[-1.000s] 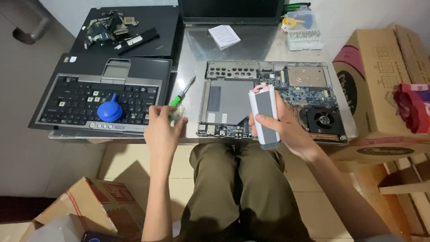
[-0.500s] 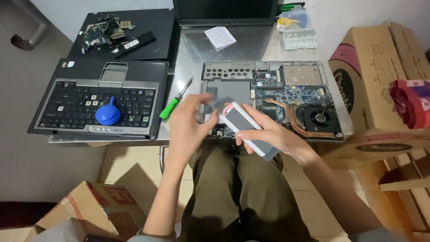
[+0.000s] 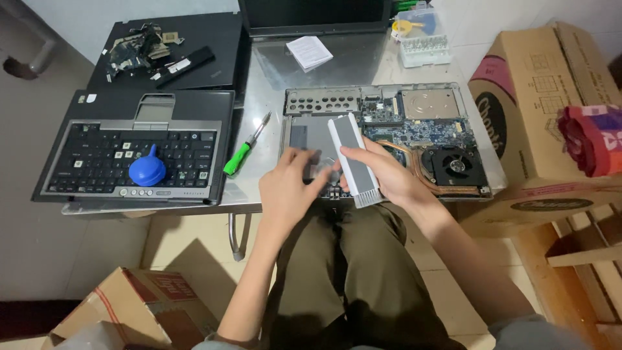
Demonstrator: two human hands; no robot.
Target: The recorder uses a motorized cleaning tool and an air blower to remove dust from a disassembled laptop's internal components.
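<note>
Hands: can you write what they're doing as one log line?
right hand: holds grey bar | left hand: on opened laptop | screwdriver: on table

Beside the opened laptop base (image 3: pixel 389 139) — silver frame, blue circuit board, copper pipe, black fan — lies a screwdriver (image 3: pixel 245 148) with a bright green handle. Left of it, a blue dust blower (image 3: pixel 147 170) sits on a black-and-grey keyboard (image 3: pixel 133 155). The slim part (image 3: pixel 355 161) is grey and white — the surface (image 3: pixel 272 71) dull silver.
</note>
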